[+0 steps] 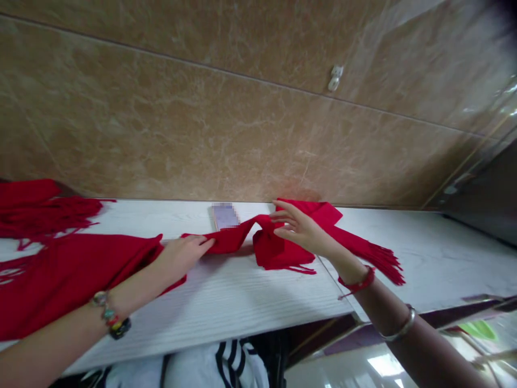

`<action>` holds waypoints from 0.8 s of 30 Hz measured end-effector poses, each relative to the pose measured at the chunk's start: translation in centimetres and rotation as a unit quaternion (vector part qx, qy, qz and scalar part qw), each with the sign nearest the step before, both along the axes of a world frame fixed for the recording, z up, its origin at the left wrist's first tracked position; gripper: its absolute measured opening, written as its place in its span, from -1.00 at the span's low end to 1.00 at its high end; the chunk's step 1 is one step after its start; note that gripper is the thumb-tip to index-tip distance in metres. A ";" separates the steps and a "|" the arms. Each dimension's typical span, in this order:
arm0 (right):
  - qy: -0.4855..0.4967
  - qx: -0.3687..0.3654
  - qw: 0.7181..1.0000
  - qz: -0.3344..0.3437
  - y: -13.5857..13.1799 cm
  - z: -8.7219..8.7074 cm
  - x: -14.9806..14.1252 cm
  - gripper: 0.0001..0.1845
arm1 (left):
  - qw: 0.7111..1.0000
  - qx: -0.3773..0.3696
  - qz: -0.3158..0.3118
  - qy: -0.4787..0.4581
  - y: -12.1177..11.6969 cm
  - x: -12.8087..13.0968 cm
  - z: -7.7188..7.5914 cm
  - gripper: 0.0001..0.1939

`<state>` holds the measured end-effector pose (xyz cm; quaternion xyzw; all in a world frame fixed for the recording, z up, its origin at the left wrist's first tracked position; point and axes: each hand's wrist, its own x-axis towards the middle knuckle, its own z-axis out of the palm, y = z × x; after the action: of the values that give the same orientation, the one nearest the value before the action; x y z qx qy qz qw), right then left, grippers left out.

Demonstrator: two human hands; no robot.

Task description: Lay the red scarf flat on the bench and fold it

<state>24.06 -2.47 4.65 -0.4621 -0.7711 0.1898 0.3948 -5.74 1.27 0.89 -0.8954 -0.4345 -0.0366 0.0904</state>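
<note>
A red fringed scarf (230, 240) lies across the white tabletop, with a raised fold in its middle and a bunched part to the right. My left hand (188, 254) is closed on its left end, the fingertips partly hidden from view. Over the bunched part, my right hand (298, 227) has its fingers stretched out and apart, close to the cloth; whether they touch it I cannot tell. Another red cloth (81, 269) is spread under my left forearm, and a red fringed pile (36, 207) sits at the far left.
A phone (226, 215) lies behind the scarf, near the brown marble-patterned wall (202, 124). The white tabletop (242, 302) has a seam right of the middle. A small white fitting (335, 78) is on the wall. A green basin (479, 330) shows low at the right.
</note>
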 end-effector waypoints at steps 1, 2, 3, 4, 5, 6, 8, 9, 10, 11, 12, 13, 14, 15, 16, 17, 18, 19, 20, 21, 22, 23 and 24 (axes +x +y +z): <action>-0.044 0.008 0.999 -0.001 0.0 -1.0 0.1 -0.38 | 0.999 0.018 0.015 0.037 0.3 -2.8 0.4 -0.44; -0.095 0.018 0.995 -0.016 -0.1 -2.1 0.3 -0.39 | 0.997 0.033 0.029 0.061 0.5 -5.9 0.9 -0.43; -0.150 0.026 0.988 -0.033 -0.3 -3.4 0.5 -0.41 | 0.996 0.048 0.038 0.072 0.7 -9.0 1.3 -0.45; -0.202 0.028 0.978 -0.043 -0.4 -4.7 0.9 -0.41 | 0.994 0.074 0.051 0.064 0.7 -12.0 1.7 -0.44; -0.245 0.030 0.968 -0.046 -0.6 -5.8 1.2 -0.43 | 0.992 0.088 0.068 0.055 0.6 -14.8 2.0 -0.44; -0.281 0.039 0.958 -0.045 -0.7 -6.8 1.6 -0.45 | 0.993 0.082 0.069 0.049 0.5 -17.0 2.3 -0.43; -0.335 0.061 0.939 -0.046 -0.9 -8.1 2.0 -0.47 | 0.993 0.071 0.078 0.053 0.1 -19.7 2.8 -0.42; -0.354 0.070 0.931 -0.047 -1.0 -8.4 2.2 -0.47 | 0.992 0.060 0.090 0.058 -0.2 -20.0 3.0 -0.42; -0.369 0.077 0.925 -0.048 -1.0 -8.6 2.3 -0.47 | 0.991 0.053 0.108 0.064 -0.4 -19.7 3.1 -0.42; -0.382 0.080 0.919 -0.049 -1.1 -8.5 2.3 -0.46 | 0.989 0.044 0.126 0.071 -0.7 -18.8 3.2 -0.43; -0.393 0.081 0.915 -0.049 -1.1 -8.4 2.4 -0.44 | 0.987 0.034 0.138 0.072 -1.0 -17.4 3.2 -0.45; -0.402 0.082 0.911 -0.050 -1.1 -8.3 2.5 -0.43 | 0.988 0.028 0.136 0.075 -1.4 -15.8 3.1 -0.41; -0.408 0.083 0.908 -0.051 -1.2 -8.2 2.7 -0.42 | 0.989 0.005 0.119 0.086 -1.8 -14.1 2.9 -0.38; -0.414 0.082 0.905 -0.053 -1.2 -8.1 2.8 -0.41 | 0.991 -0.026 0.084 0.098 -2.2 -12.3 2.6 -0.39; -0.418 0.079 0.903 -0.055 -1.2 -8.0 3.1 -0.40 | 0.993 -0.040 0.042 0.105 -2.6 -10.8 2.1 -0.40; -0.422 0.073 0.902 -0.058 -1.2 -7.9 3.5 -0.39 | 0.994 -0.027 0.016 0.106 -2.9 -9.5 1.5 -0.40; -0.426 0.064 0.901 -0.061 -1.2 -7.9 3.9 -0.38 | 0.994 -0.002 0.008 0.106 -3.1 -8.6 0.9 -0.42; -0.430 0.052 0.899 -0.063 -1.1 -7.9 4.4 -0.37 | 0.994 0.023 0.012 0.106 -3.3 -8.1 0.2 -0.44; -0.433 0.041 0.898 -0.064 -1.1 -7.9 4.9 -0.36 | 0.993 0.045 0.025 0.107 -3.3 -8.0 -0.4 -0.47; -0.436 0.031 0.897 -0.064 -1.0 -7.8 5.5 -0.36 | 0.991 0.059 0.040 0.110 -3.2 -8.3 -1.0 -0.48; -0.438 0.023 0.897 -0.064 -0.9 -7.7 5.9 -0.36 | 0.990 0.063 0.051 0.114 -3.0 -8.8 -1.5 -0.48; -0.439 0.016 0.896 -0.063 -0.9 -7.6 6.2 -0.35 | 0.989 0.062 0.059 0.118 -2.7 -9.5 -1.9 -0.46; -0.439 0.011 0.896 -0.061 -0.8 -7.4 6.3 -0.33 | 0.989 0.059 0.060 0.121 -2.5 -10.2 -2.2 -0.43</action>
<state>30.31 -3.28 -2.77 -0.5406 -0.8381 -0.0656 0.0316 -15.97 -1.22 -1.29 -0.8585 -0.4704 0.0523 0.1974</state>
